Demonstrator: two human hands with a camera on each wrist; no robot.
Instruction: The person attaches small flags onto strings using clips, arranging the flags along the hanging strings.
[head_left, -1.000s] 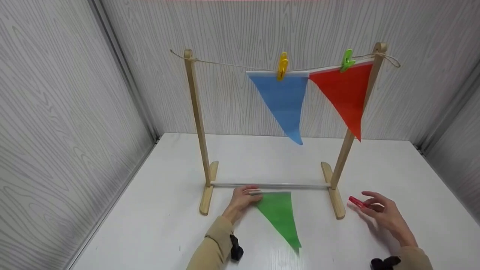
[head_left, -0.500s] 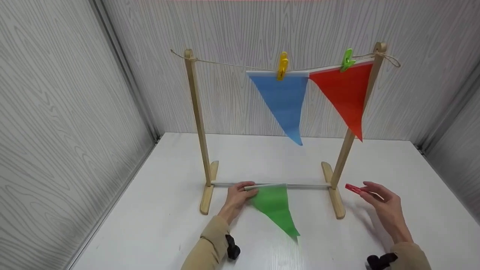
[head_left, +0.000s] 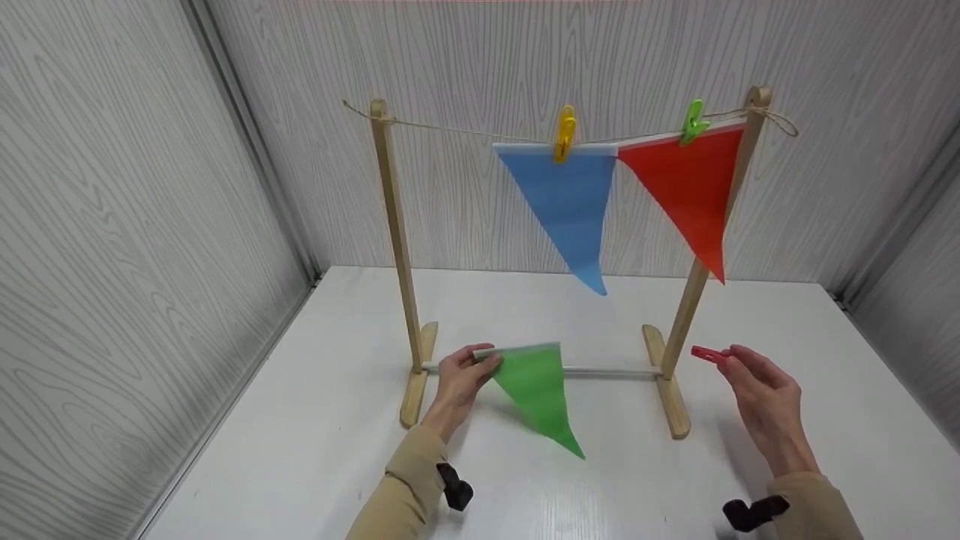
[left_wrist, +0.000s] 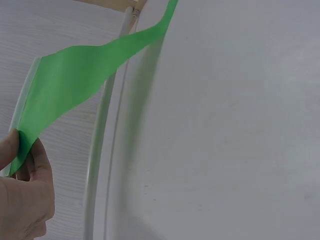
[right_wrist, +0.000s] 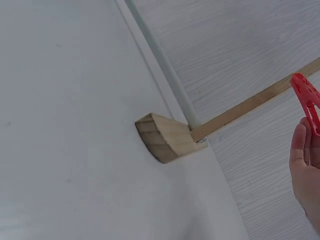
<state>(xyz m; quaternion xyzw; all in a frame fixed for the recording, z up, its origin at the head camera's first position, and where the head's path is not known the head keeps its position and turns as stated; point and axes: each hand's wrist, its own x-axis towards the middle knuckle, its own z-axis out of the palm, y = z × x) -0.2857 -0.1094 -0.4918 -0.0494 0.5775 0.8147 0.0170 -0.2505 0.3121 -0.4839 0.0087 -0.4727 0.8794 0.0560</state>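
Note:
My left hand (head_left: 461, 381) pinches a green triangular flag (head_left: 536, 386) at the left end of its white top strip. The flag hangs from that grip with its tip trailing down to the right, and in the left wrist view the green cloth (left_wrist: 75, 70) spreads out above the table. Over at the right, my right hand (head_left: 765, 397) pinches a red clothespin (head_left: 707, 355) between thumb and fingers. In the right wrist view the red clothespin (right_wrist: 306, 97) overlaps the wooden post, with the hand partly cut off by the frame edge.
A wooden stand has a left post (head_left: 396, 225), a right post (head_left: 686, 315) and a white bottom rod (head_left: 615, 372). A string (head_left: 457, 130) runs between the tops. On it hang a blue flag (head_left: 566, 202) under a yellow clothespin (head_left: 565, 135) and a red flag (head_left: 690, 187) under a green clothespin (head_left: 694, 122).
The left hand has lifted the green flag up and slightly left, off the tabletop. My right hand has risen with the red clothespin. The hanging flags stay in place.

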